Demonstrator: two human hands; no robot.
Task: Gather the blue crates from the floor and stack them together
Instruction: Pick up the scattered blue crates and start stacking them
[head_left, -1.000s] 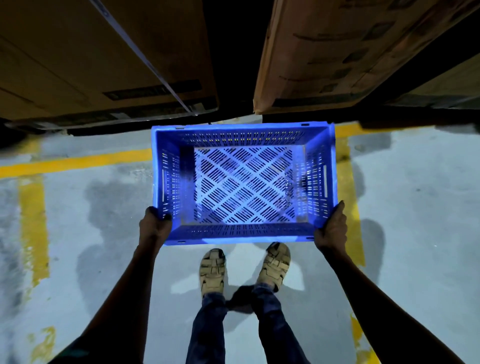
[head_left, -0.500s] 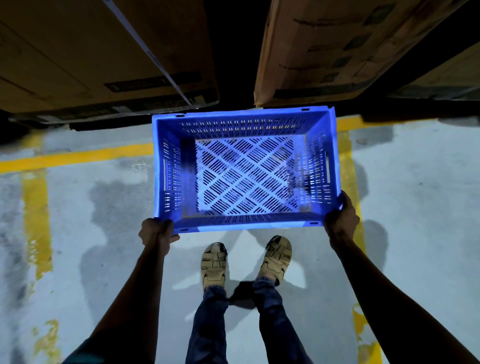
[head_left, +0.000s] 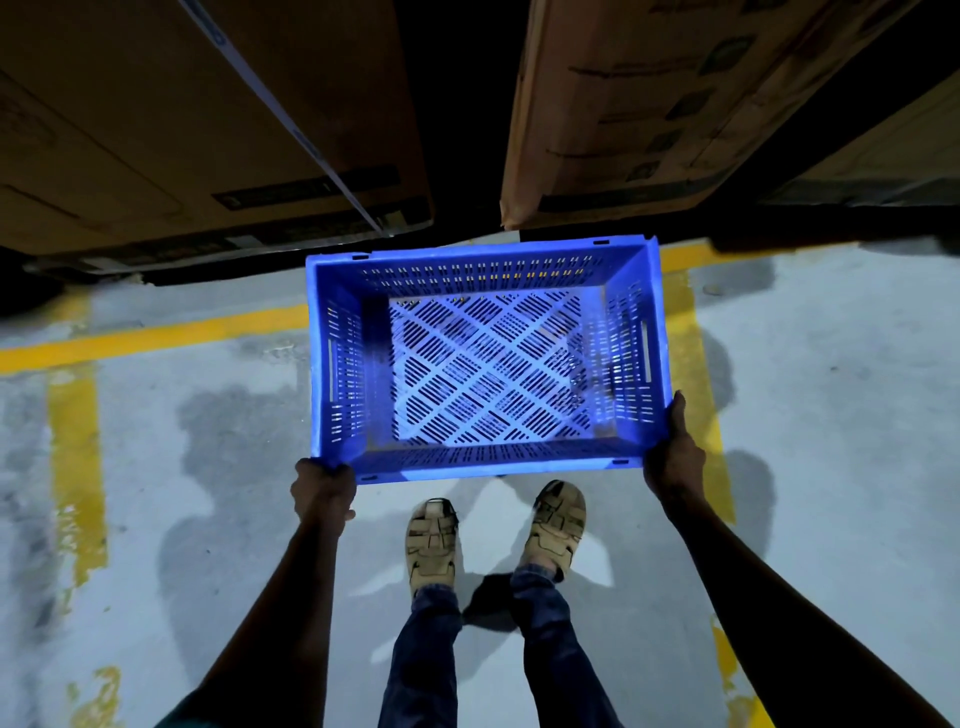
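Crate: a blue crate (head_left: 483, 358) is seen in the centre of the frame, held above the floor, open side up, nothing inside; slotted walls and a diamond-pattern slotted base are noted.
Left hand: the left hand (head_left: 323, 491) is clamped on the crate's lower-left corner, fingers curled over the rim.
Right hand: the right hand (head_left: 674, 457) is closed around the lower-right corner, thumb laid up along the right wall.
Hand spacing: the hands are held well apart, one at each near corner, with both arms extended from the bottom of the frame.
Floor: a grey floor (head_left: 831, 415) with yellow lines (head_left: 156, 338) is recorded; one line runs across the left, another down beside the crate's right edge.
Feet: two sandals (head_left: 431, 540) and dark trouser legs are seen just below the crate.
Background: cardboard boxes (head_left: 208, 130) are seen in the upper left and upper right, a dark gap between them.
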